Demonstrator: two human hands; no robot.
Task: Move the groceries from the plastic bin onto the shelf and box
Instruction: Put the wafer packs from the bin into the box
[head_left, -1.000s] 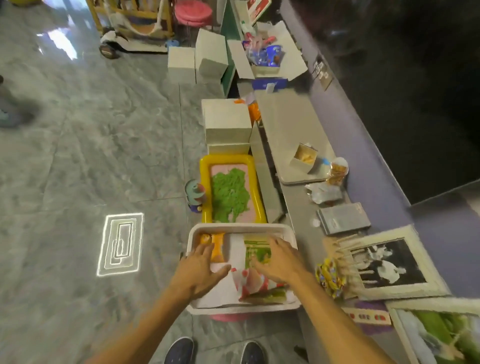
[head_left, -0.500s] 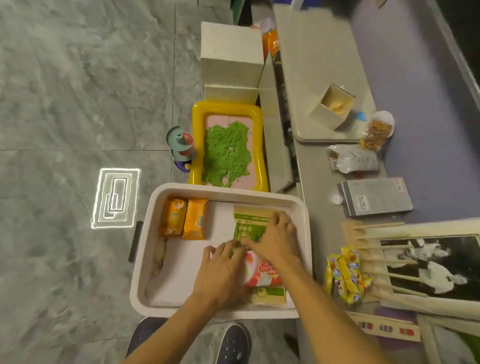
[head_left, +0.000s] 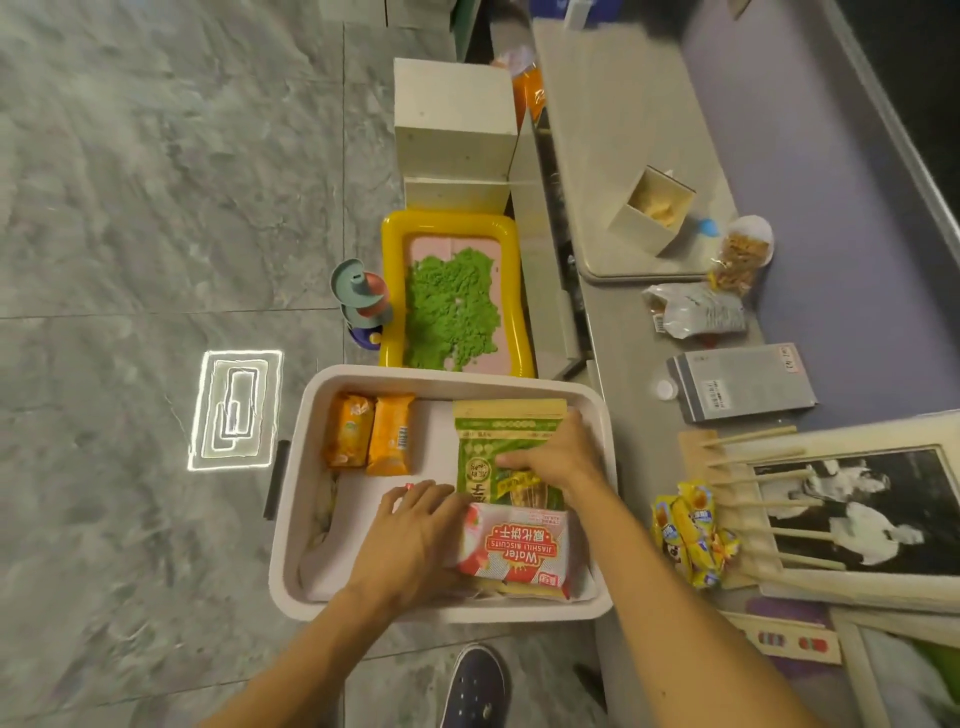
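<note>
Right hand (head_left: 550, 457) gripping green packet (head_left: 498, 431) — lying front-to-back, left hand (head_left: 415, 535) on wafers (head_left: 519, 551)

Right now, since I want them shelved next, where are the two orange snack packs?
In the head view, the two orange snack packs lie side by side in the white plastic bin's far left corner, left of the green packet.

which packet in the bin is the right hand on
The green packet, under the right hand; the left hand touches the red wafer packet, and the two orange packets lie untouched.
</note>
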